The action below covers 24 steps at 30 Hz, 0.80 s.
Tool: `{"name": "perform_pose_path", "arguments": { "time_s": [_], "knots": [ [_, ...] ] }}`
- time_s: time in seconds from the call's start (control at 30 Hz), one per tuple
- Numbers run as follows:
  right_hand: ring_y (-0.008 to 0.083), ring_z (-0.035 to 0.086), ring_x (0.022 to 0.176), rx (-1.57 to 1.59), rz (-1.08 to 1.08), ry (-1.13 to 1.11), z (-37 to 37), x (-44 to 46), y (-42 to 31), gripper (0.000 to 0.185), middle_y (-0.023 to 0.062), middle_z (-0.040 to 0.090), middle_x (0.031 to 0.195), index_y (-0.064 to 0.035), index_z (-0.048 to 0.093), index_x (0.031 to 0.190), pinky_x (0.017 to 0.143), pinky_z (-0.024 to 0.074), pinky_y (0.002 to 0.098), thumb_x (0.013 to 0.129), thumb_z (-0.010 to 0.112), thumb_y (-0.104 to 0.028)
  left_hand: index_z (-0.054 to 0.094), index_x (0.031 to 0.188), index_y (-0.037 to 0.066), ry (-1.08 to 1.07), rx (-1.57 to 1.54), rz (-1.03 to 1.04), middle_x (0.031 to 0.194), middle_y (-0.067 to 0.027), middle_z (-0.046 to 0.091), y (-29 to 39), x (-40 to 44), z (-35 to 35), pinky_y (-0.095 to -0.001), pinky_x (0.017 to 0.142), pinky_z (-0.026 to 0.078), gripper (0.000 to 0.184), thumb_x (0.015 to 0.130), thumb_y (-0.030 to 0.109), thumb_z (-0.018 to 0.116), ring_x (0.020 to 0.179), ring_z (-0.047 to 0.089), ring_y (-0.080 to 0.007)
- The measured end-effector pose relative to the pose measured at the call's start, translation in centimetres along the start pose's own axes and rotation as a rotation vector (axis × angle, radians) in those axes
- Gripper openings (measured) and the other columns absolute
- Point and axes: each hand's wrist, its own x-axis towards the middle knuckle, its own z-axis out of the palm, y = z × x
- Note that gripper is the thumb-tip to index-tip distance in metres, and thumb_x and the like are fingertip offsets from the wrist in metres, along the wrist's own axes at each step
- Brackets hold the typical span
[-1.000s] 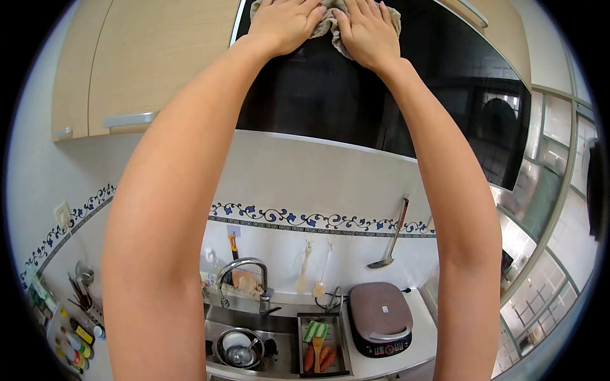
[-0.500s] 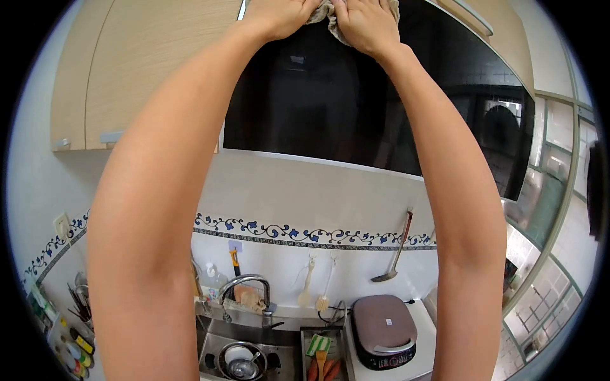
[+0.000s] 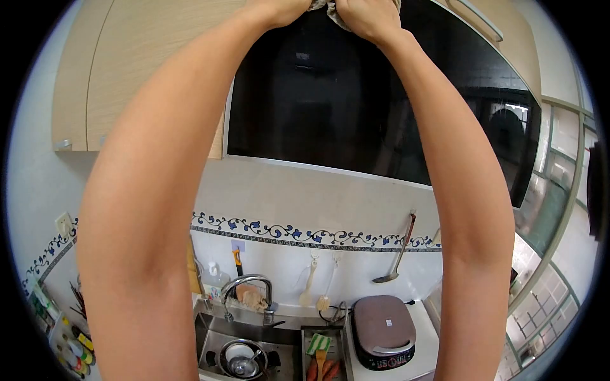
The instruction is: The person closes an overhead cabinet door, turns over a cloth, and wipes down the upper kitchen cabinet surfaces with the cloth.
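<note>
At the top edge of the view, my left hand (image 3: 289, 9) reaches up against a black glossy panel (image 3: 318, 95); its fingers are cut off by the frame. Beside it on the right is my right hand (image 3: 370, 18), also raised to the panel, with its fingertips out of view. A crumpled grey-beige cloth (image 3: 337, 17) shows between the hands and along the right hand's thumb side, lying against the panel. Most of the cloth is hidden or outside the frame, so how the fingers meet it is not visible.
Wooden cabinets (image 3: 152, 51) flank the panel. Below are a faucet (image 3: 267, 289), a sink (image 3: 213, 327) with a bowl (image 3: 242, 360), a rack (image 3: 346, 340) with a green sponge (image 3: 319, 344), and a brown electric appliance (image 3: 384, 324). A ladle (image 3: 399, 254) hangs on the wall.
Both hands and the cloth have shifted upward in the view, and the fingers have passed out of frame. More of the black panel shows, and its lower edge sits lower.
</note>
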Motion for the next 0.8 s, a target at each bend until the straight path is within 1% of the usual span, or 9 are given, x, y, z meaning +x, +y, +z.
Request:
{"name": "perform_pose_path", "arguments": {
  "time_s": [0.07,0.33,0.47,0.6,0.8],
  "knots": [
    [0.0309,0.030,0.147,0.010,0.002,-0.005,-0.3,-0.3,-0.3,0.062,0.0147,0.034,0.158,-0.0019,0.035,0.151,0.120,0.0207,0.0435,0.102,0.033,-0.040,0.043,0.149,0.012,-0.006,-0.039,-0.050,0.157,-0.0110,0.036,0.2,-0.2,-0.3,-0.0452,0.119,0.022,0.053,0.104,0.038,0.033,0.146,0.031,-0.0298],
    [0.0298,0.029,0.147,0.022,-0.010,0.005,-0.7,-2.5,-1.9,0.060,0.0142,0.035,0.158,-0.0028,0.038,0.150,0.120,0.0214,0.0444,0.102,0.035,-0.038,0.040,0.150,0.009,-0.083,-0.019,-0.044,0.159,-0.0127,0.032,1.0,-2.7,-1.7,-0.0458,0.119,0.021,0.054,0.104,0.038,0.033,0.147,0.027,-0.0319],
    [0.0296,0.031,0.147,0.013,-0.022,0.015,-1.3,-3.9,-2.9,0.059,0.0140,0.037,0.156,-0.0032,0.039,0.149,0.120,0.0220,0.0448,0.102,0.035,-0.038,0.038,0.151,0.008,-0.098,0.024,-0.061,0.160,-0.0128,0.031,1.7,-4.2,-2.2,-0.0453,0.120,0.021,0.056,0.104,0.038,0.032,0.148,0.026,-0.0314],
    [0.0300,0.033,0.145,0.020,-0.028,0.026,-2.0,-5.2,-3.6,0.058,0.0139,0.039,0.155,-0.0043,0.040,0.149,0.119,0.0226,0.0448,0.101,0.037,-0.037,0.037,0.151,0.008,-0.134,-0.002,-0.096,0.160,-0.0128,0.030,2.5,-5.3,-3.0,-0.0451,0.120,0.021,0.056,0.104,0.037,0.032,0.148,0.025,-0.0309],
    [0.0303,0.034,0.145,0.069,-0.049,0.055,-2.5,-7.1,-4.3,0.057,0.0137,0.040,0.155,-0.0050,0.041,0.148,0.119,0.0233,0.0450,0.101,0.039,-0.037,0.037,0.151,0.007,-0.100,0.021,-0.069,0.160,-0.0133,0.030,3.0,-7.3,-2.5,-0.0443,0.120,0.019,0.055,0.104,0.036,0.032,0.149,0.024,-0.0307]
  ]
}}
